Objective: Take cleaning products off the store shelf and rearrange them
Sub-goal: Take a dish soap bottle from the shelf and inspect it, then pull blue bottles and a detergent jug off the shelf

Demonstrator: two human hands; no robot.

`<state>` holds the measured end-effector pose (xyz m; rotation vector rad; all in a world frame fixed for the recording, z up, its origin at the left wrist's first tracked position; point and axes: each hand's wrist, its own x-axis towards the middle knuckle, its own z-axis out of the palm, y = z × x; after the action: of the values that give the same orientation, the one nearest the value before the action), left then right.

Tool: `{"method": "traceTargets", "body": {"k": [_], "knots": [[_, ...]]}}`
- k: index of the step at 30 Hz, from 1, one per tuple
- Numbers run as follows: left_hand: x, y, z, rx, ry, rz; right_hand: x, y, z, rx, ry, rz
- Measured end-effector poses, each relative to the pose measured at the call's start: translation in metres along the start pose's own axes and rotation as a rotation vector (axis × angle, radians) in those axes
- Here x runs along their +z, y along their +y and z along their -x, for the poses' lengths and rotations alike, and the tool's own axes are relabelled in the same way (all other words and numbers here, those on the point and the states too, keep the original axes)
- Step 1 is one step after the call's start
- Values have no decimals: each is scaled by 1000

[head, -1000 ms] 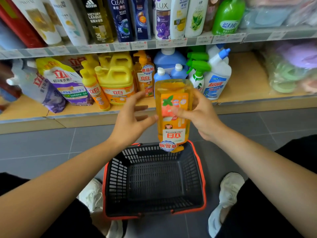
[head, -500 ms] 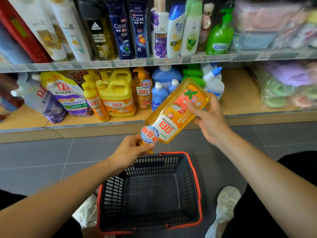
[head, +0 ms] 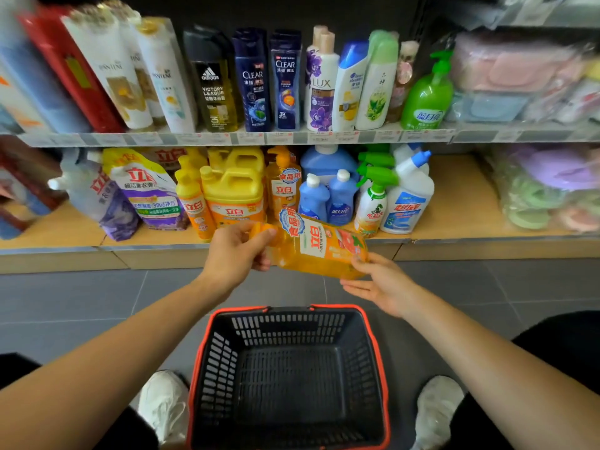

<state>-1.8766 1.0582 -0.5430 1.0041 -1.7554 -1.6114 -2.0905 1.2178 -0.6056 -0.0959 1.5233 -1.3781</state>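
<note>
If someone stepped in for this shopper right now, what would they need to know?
Left hand grips the orange bottle by its pump end; right hand, fingers straight, touches its base.
Bottle lies sideways in the air between shelf and basket.
Done: one bottle off the shelf.
Left: place it, then rearrange the others.

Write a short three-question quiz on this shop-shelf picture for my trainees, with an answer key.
1. True or false: the basket is empty.
2. Which hand grips the cap end of the orange bottle? A left, B right, C neither.
3. Fill in: the pump bottle on the upper shelf is ___ in colour.
Key: 1 true; 2 A, the left hand; 3 green.
</note>
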Motion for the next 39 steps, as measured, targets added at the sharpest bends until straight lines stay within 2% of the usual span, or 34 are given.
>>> {"method": "traceTargets", "body": {"k": [3, 5, 9, 12, 17, 20, 25, 30, 36, 39], "knots": [[-3, 12, -18, 6, -6, 15, 11, 5, -3, 91, -73, 141], [-5, 18, -34, 12, -37, 13, 18, 2, -10, 71, -99, 298], [-3, 12, -59, 8, -196, -231, 30, -29, -31, -114, -70, 599], [-11, -12, -75, -38, -239, -377, 35, -60, -58, -254, -44, 811], [-41, -58, -93, -141, -263, -491, 52, -99, -106, -594, 86, 1135], [-45, -86, -93, -183, -289, -512, 62, -107, -131, -729, 116, 1308], [-46, -119, -100, -143, -326, -709, 69, -100, -164, -706, 86, 1411], [-52, -140, -105, -142, -352, -825, 74, -90, -173, -823, 187, 1340], [-52, -133, -106, -143, -386, -1075, 81, -80, -167, -817, 150, 1398], [-52, -117, -101, -117, -340, -1114, 75, -83, -160, -828, 115, 1395]]}}
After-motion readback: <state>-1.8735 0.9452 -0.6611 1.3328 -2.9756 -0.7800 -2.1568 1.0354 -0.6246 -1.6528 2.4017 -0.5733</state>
